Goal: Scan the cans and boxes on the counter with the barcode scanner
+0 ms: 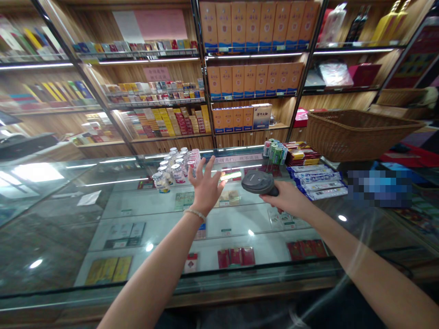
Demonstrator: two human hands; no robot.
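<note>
Obs., left to right: cluster of small clear bottles with white caps and pink labels (pixel 173 171) stands upright and tightly packed on the glass, just left of the left hand (pixel 205 183). That hand hangs above the counter with fingers spread wide, palm forward, holding nothing; a pale bead bracelet (pixel 194 213) sits at the wrist. Risk, as judged: the splayed fingers are very near the closest caps, so a sideways brush could tip one bottle into its neighbours, and on bare glass they would roll or chip. To the right, the dark grey handheld barcode scanner (pixel 258 182) is held in the air over the counter by the right hand (pixel 288 197), fingers wrapped round its handle, head pointing left toward the open hand. Second risk: a loose grip would drop the scanner onto the pane, and the glare could spoil a reading. Surface: glass top of the display counter (pixel 68 219), reflective with ceiling-light spots, showing flat red packs (pixel 236 257) and price tags on white shelves beneath. Further right on it lie green-and-white cans (pixel 276 151), long blue-and-white cartons (pixel 317 180) and a big brown wicker basket (pixel 356 132). Room — a shop: wooden wall shelves with lit edges, rows of coloured cigarette packs (pixel 164 121) at left and tall orange boxes (pixel 254 27) in the centre.
</note>
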